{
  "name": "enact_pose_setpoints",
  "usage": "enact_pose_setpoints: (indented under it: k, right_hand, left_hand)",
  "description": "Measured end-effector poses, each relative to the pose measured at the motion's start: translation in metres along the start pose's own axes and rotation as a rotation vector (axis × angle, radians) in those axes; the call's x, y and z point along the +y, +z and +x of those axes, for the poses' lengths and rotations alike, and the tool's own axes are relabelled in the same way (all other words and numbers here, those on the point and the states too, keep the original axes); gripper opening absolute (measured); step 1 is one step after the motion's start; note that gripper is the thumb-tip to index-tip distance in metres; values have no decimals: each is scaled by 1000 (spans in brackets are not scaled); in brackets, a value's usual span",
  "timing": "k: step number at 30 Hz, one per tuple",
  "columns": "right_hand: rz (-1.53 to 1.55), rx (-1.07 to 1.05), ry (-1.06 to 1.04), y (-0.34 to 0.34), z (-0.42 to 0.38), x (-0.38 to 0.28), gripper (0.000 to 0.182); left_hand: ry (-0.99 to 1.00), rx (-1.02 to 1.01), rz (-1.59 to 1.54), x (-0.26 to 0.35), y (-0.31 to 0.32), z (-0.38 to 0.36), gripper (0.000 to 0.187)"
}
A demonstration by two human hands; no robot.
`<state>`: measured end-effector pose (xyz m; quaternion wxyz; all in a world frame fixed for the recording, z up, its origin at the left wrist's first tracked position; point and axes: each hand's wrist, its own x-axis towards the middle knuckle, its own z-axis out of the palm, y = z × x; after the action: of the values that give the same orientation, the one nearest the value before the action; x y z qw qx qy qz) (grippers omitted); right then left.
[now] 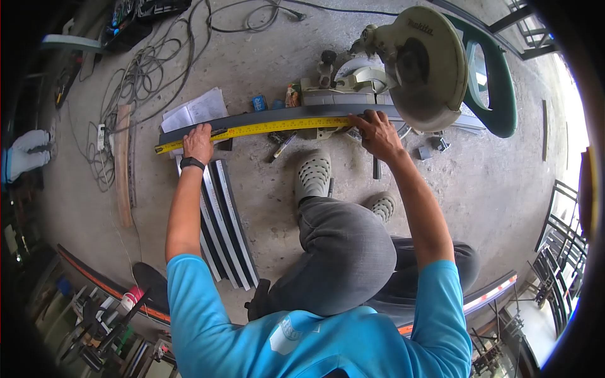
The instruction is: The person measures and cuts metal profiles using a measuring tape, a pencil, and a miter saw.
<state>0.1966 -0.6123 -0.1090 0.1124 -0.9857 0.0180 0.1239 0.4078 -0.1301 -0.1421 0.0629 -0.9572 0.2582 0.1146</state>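
Observation:
A long dark grey metal profile point(265, 116) lies crosswise on the miter saw's base. Along its near edge runs the yellow blade of a tape measure point(277, 126), its end out past the profile's left part. My left hand point(199, 145), with a black band on the wrist, grips the profile and blade near that end; a dark slim object, perhaps a pen, sticks out beside its fingers. My right hand point(378, 133) is closed around the tape measure's dark case, mostly hidden, beside the saw. The miter saw point(428, 69) has a cream blade guard and a green handle.
Several metal strips point(224, 220) lie on the floor below my left hand. Coiled cables point(151, 69), paper sheets point(196, 108) and a wooden board point(123, 164) are to the left. A marker point(285, 146) and small metal offcuts point(425, 152) lie near the saw. Another person's foot point(30, 148) shows far left.

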Motion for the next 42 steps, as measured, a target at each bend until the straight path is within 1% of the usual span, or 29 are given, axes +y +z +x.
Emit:
enact_pose_setpoints:
  k: [3, 4, 5, 7, 10, 11, 12, 13, 14, 15, 16, 17, 19, 22, 25, 28, 29, 30, 31, 32, 33, 35, 38, 42]
  right_hand:
    - [11, 13, 4, 0, 0, -2, 73]
    - [10, 12, 8, 0, -1, -1, 73]
    - [10, 10, 7, 0, -1, -1, 73]
    - [28, 9, -5, -3, 1, -2, 72]
    - [57, 6, -21, -9, 0, 1, 67]
    - [56, 6, -30, -10, -1, 3, 66]
    - [63, 7, -46, -8, -1, 2, 64]
    - [64, 37, -74, -6, 0, 0, 60]
    - [87, 66, -148, 6, 4, 8, 61]
    - [123, 22, -114, -7, 4, -4, 64]
    - [134, 75, -149, -3, 6, -5, 65]
    - [139, 127, -167, 3, 10, -5, 67]
    - [176, 106, -138, -5, 9, -13, 68]
    - [189, 109, -127, -7, 10, -17, 68]
    - [206, 81, -92, -15, 6, -17, 63]
    - [157, 90, -91, -8, 6, -10, 71]
    - [151, 44, -82, -6, 7, -6, 71]
    - [137, 73, -129, 4, 10, -2, 70]
    - [188, -36, -21, -5, 8, -6, 69]
    - [168, -4, -35, -1, 6, -4, 68]
    - [132, 41, -59, 3, 4, -2, 68]
    - [86, 75, -19, 11, 3, -3, 68]
    - [86, 41, 6, 8, 2, -4, 68]
    - [61, 27, 22, 6, 0, -5, 71]
  left_hand:
    - [-14, 74, -349, 30, -41, -4, 45]
    - [-7, 114, -538, 40, -41, 1, 38]
    - [-10, 115, -711, 53, -40, 7, 35]
    - [-28, 126, -1058, 82, -37, 25, 37]
    - [91, 228, -970, 137, -39, 46, 46]
    - [88, 166, -1057, 152, -36, 51, 48]
    - [108, 157, -1088, 167, -40, 52, 48]
    - [155, 119, -1107, 184, -62, 47, 47]
    - [185, 63, -976, 190, -53, 53, 45]
    - [171, 32, -1029, 195, -41, 53, 44]
    - [265, 119, -1104, 199, -51, 49, 38]
    - [305, 257, -1209, 205, -41, 52, 29]
    - [202, 147, -1242, 209, -51, 49, 21]
    - [178, 132, -1197, 209, -49, 52, 22]
    - [145, 84, -1153, 211, -49, 57, 22]
    - [221, 245, -1228, 213, -42, 65, 21]
    - [250, 259, -1213, 214, -38, 71, 18]
    - [258, 203, -1261, 214, -26, 79, 18]
    - [203, 29, -1251, 216, -37, 77, 17]
    - [163, -26, -1427, 221, -25, 82, 17]
    - [143, -48, -1448, 226, -34, 81, 16]
    - [181, -124, -1353, 231, -30, 89, 17]
    - [199, -198, -1331, 246, -37, 93, 19]
    - [235, -184, -1208, 260, -23, 102, 21]
